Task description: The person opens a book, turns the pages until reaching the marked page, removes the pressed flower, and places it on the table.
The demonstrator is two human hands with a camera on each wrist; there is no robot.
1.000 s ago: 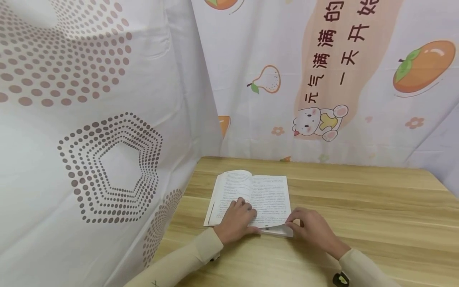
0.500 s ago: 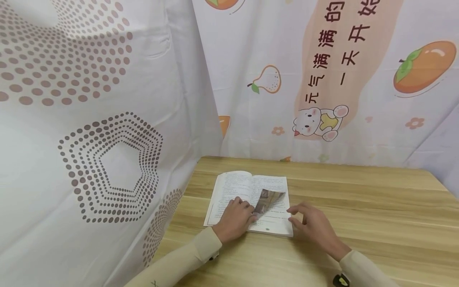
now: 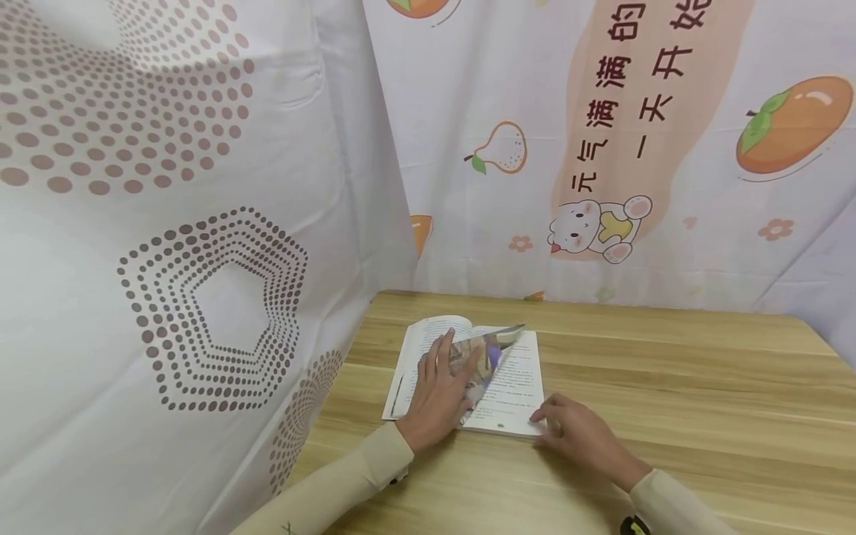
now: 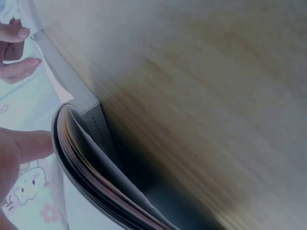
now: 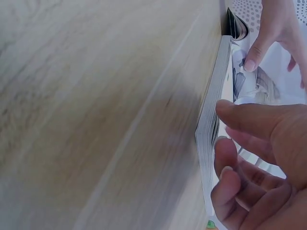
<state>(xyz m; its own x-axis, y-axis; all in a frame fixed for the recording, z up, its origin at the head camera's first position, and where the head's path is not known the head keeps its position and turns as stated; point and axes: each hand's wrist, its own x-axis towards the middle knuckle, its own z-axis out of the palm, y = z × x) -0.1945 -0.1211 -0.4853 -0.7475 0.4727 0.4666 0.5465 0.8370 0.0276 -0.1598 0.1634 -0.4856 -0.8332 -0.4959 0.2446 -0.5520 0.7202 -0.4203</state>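
Note:
An open book lies on the wooden table, lines of print on its pages. A page with a coloured picture is lifted and bends over toward the left half. My left hand rests on the left half with its fingers spread, partly over that picture page. In the left wrist view, one finger touches the outer curve of the bent pages. At the book's lower right corner is my right hand, fingers loosely bent. Its thumb is at the page edges in the right wrist view, apart from the bent fingers.
The wooden table extends to the right of the book. A white cloth with brown dots hangs on the left, and a fruit-printed cloth hangs behind the table. Both forearms wear light sleeves.
The page at the lower right corner has been lifted and flipped leftward, showing its picture. My left hand has spread its fingers over it. My right hand has let go of the page and stays near the corner.

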